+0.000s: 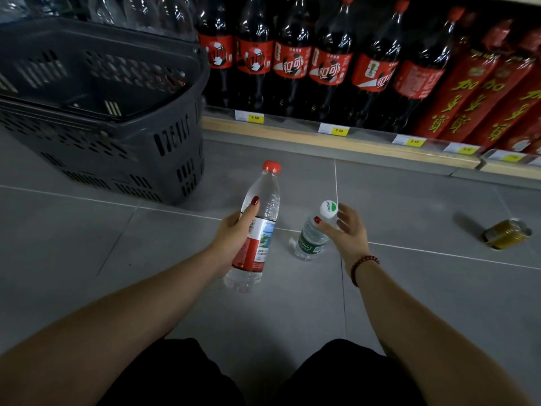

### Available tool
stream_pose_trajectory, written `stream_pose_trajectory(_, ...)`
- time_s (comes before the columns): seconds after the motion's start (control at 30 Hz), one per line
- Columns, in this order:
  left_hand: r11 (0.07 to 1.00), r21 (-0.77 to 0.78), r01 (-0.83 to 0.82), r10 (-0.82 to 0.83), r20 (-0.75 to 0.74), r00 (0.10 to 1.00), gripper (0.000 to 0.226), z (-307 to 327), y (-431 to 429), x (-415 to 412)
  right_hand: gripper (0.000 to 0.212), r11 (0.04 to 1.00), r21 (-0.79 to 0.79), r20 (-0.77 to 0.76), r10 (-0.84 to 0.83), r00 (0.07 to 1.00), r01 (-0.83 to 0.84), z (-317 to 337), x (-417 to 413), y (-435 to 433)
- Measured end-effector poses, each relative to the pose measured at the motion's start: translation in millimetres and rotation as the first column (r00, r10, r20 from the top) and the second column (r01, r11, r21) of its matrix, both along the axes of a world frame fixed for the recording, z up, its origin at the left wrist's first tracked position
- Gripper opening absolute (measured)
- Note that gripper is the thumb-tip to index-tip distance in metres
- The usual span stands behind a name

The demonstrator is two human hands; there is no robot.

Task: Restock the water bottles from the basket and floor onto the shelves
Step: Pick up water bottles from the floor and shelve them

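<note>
Left hand [234,230] is clasped round the middle of the red-cap bottle [265,194], which is held off the floor [409,288], tilted, cap toward the shelf [292,136]. Right hand [349,232] pinches the green-label bottle [310,241] at its neck and white cap, thumb in front, fingers behind. That bottle leans, base at floor level; whether it is lifted cannot be told.

Risks noted:
- A pinch at the cap alone is a weak hold; the bottle may swing or slip when raised.
- The shelf in view is packed with cola bottles [289,63], so forcing water in could topple them.
- A can [506,237] lies loose to the right, a trip hazard.
- The basket [175,148] stands close on the left and could be knocked.
</note>
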State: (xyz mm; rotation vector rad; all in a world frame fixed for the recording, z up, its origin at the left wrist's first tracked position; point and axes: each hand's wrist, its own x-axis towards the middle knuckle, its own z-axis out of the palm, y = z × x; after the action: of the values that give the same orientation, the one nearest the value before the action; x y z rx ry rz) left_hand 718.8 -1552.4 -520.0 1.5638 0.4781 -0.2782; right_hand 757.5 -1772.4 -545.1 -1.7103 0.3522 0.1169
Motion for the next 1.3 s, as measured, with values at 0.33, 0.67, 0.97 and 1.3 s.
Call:
stream_pose_trajectory(0.33,0.994,0.077,-0.073,0.080,-0.091,0.993,0.047,-14.0,4.9,14.3,0.036,0.998,0.033,0.115,-0.050,0.992,0.046,-23.3,12.1,11.2)
stream_pose_trajectory(0.67,0.991,0.060,-0.119,0.121,-0.034,0.992,0.048,80.8,10.5,63.4,0.006,0.993,0.114,0.050,-0.021,0.999,0.015,67.2,40.8,9.6)
stream_pose_trajectory(0.97,0.978,0.055,-0.203,0.204,-0.008,0.979,0.040,286.3,7.6,51.3,0.017,0.989,0.138,0.059,0.044,0.997,-0.052,287.3,34.9,17.8)
stream_pose_trajectory(1.3,0.966,0.048,-0.254,0.252,0.054,0.966,0.035,557.1,7.5,11.5,0.015,0.958,0.209,0.149,0.165,0.975,-0.194,560.3,18.1,35.3)
